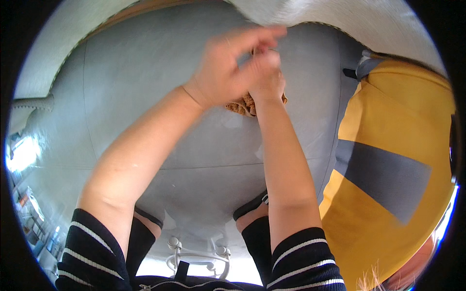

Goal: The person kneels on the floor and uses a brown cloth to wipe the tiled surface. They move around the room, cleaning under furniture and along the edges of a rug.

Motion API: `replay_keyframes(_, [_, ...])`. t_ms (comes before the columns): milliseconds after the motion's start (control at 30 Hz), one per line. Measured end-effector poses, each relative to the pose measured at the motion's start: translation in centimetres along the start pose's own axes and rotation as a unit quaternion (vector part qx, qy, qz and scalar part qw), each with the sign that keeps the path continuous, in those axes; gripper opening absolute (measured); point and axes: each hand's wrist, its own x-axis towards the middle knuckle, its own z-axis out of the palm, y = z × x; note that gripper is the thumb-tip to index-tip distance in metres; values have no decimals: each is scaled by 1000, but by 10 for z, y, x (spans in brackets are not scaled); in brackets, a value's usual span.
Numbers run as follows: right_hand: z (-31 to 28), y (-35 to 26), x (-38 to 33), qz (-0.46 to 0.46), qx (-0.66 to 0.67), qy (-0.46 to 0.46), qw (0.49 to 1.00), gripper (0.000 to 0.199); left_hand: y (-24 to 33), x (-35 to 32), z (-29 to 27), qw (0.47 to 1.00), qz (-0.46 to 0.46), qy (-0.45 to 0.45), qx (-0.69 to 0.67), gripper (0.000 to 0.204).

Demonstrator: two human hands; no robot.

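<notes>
My left hand (221, 68) is raised near the upper middle, blurred by motion, with its fingers stretched out and thumb apart; nothing shows in it. Close beside it, partly overlapped by the left thumb, my right hand (268, 75) is closed. A brown, fluffy-textured cloth (239, 106) shows below and on both sides of the right hand, which seems to grip it. Most of that cloth is hidden behind the hands and wrist.
A light beige sofa-like seat (310, 12) curves along the far edge. Yellow fabric with a dark grey patch (388, 179) drapes at the right. Grey floor (131, 63) spreads below. My feet stand near a white metal frame (199, 254). Blurred clutter (39, 218) lies at far left.
</notes>
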Motion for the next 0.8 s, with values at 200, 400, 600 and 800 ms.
replay_keyframes(200, [-5,-8,6,9,-11,-26,1000,53,-25,43,-37,974,-159,93,-133,22])
replay_keyframes(400, [-5,6,103,91,-33,71,993,44,-10,49,-45,946,-176,-11,-274,31])
replay_keyframes(600, [0,-26,93,-36,13,8,999,47,-44,41,-29,933,-204,-23,-295,40])
replay_keyframes(800, [-17,5,116,46,-30,38,998,49,-33,55,-14,866,-344,79,-354,37])
